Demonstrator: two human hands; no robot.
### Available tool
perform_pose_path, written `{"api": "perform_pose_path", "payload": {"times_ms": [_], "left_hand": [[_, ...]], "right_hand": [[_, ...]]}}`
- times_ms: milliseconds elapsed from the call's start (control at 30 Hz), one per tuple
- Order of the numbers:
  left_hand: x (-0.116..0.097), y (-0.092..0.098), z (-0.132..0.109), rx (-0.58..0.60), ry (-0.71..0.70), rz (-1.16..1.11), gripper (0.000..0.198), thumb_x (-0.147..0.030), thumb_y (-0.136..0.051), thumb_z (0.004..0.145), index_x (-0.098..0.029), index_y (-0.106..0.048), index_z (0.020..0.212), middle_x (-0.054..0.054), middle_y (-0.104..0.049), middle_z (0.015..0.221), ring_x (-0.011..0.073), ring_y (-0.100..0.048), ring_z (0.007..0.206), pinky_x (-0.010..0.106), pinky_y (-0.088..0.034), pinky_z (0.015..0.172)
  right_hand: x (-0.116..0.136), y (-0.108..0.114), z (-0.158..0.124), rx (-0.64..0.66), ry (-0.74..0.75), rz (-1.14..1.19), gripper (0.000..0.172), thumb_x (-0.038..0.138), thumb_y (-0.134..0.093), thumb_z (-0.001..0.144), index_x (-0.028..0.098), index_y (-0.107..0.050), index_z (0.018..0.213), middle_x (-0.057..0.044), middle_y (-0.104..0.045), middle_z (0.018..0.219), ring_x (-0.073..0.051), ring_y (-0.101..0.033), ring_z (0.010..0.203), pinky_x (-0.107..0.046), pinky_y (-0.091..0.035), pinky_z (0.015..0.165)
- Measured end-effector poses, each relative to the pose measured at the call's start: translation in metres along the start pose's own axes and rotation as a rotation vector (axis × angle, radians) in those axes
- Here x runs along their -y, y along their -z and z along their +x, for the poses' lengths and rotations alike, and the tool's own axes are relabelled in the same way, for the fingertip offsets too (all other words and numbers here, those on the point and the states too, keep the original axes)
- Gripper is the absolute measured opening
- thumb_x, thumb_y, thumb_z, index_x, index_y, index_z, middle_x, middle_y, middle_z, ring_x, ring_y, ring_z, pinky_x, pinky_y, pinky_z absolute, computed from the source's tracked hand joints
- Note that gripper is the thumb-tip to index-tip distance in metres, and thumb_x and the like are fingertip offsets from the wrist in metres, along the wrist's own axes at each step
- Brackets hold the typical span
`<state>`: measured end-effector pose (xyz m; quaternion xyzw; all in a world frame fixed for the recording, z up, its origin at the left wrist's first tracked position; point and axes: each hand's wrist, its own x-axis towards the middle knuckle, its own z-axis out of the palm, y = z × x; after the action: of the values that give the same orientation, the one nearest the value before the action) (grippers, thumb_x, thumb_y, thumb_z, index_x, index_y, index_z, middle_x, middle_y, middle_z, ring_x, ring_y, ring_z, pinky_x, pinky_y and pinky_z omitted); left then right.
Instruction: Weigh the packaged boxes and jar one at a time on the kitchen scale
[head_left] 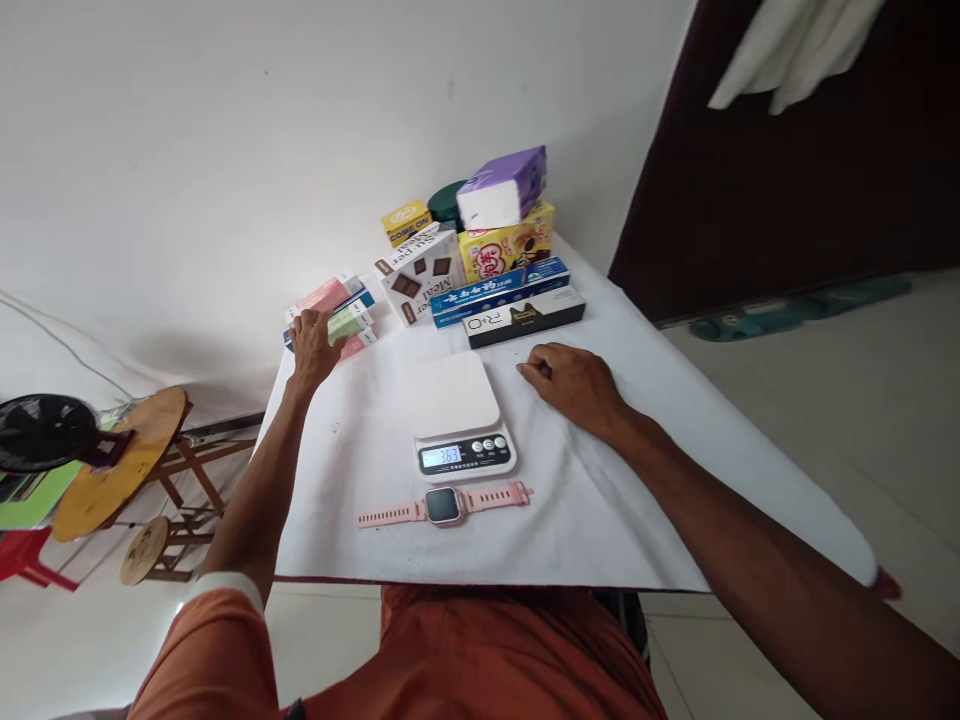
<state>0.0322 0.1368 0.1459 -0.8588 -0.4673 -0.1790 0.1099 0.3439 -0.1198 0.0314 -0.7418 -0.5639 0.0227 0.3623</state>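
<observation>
At the far left of the table, my left hand [311,348] lies over a group of small pink, green and blue boxes [350,322], its thumb and fingers apart. It touches the boxes, and its fingertips are partly hidden. My right hand [574,383] rests on the white cloth with its fingers curled in and nothing visible in them. Between the hands sits a white kitchen scale [454,395] with a bare platform. Its lit display [441,457] appears to read 363. In front of the scale, a pink-strapped smartwatch [444,506] lies flat with its strap spread.
Behind the scale are a black-and-white box [525,316], a blue toothpaste-like box [495,292], a Super Meal box [420,275] and a yellow snack box [506,243] under a purple tissue pack [501,190]. A yellow box [406,221] and a dark green round container [448,204] stand farther back.
</observation>
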Motion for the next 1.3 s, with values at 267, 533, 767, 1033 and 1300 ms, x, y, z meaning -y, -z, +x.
{"api": "perform_pose_path", "payload": {"times_ms": [267,533,767,1033,1300], "left_hand": [[-0.142,-0.004,0.022,0.154,-0.503,-0.282,0.035,-0.032,-0.071,0.098,-0.018,-0.068,0.130,0.015,-0.067,0.130,0.0298,-0.067,0.117,0.043,-0.055,0.102],[-0.242,-0.021,0.029,0.421,-0.569,-0.056,0.036,-0.040,-0.077,0.094,-0.017,-0.069,0.121,0.016,-0.067,0.131,0.0347,-0.061,0.128,0.047,-0.048,0.107],[-0.259,-0.022,0.029,0.516,-0.527,0.030,0.024,-0.028,-0.073,0.095,-0.017,-0.065,0.115,0.016,-0.067,0.128,0.0334,-0.062,0.126,0.045,-0.047,0.104],[-0.269,-0.003,0.034,0.341,-0.589,-0.043,0.041,-0.027,-0.073,0.096,-0.020,-0.060,0.134,0.015,-0.064,0.136,0.0337,-0.056,0.134,0.047,-0.044,0.108],[-0.183,0.053,-0.005,0.203,-0.509,-0.320,0.034,-0.035,-0.076,0.094,-0.022,-0.063,0.122,0.008,-0.069,0.112,0.0271,-0.064,0.103,0.040,-0.050,0.087]], "right_hand": [[0.009,0.006,0.002,0.080,-0.060,-0.048,0.021,0.026,-0.057,0.097,0.022,-0.061,0.077,-0.006,-0.073,0.085,-0.021,-0.063,0.077,-0.031,-0.036,0.070],[0.023,0.018,0.003,0.204,-0.101,-0.133,0.020,0.023,-0.053,0.105,0.019,-0.069,0.094,-0.009,-0.078,0.105,-0.023,-0.070,0.096,-0.032,-0.038,0.076],[0.028,0.024,0.004,0.256,-0.124,-0.167,0.024,0.025,-0.050,0.108,0.018,-0.073,0.107,-0.010,-0.077,0.118,-0.024,-0.071,0.103,-0.033,-0.039,0.076],[0.029,0.026,0.004,0.251,-0.129,-0.157,0.024,0.025,-0.050,0.107,0.019,-0.073,0.105,-0.011,-0.077,0.115,-0.023,-0.070,0.103,-0.031,-0.041,0.079],[0.018,0.017,0.002,0.164,-0.077,-0.095,0.020,0.026,-0.053,0.103,0.021,-0.070,0.093,-0.010,-0.078,0.102,-0.023,-0.068,0.091,-0.032,-0.040,0.075]]}}
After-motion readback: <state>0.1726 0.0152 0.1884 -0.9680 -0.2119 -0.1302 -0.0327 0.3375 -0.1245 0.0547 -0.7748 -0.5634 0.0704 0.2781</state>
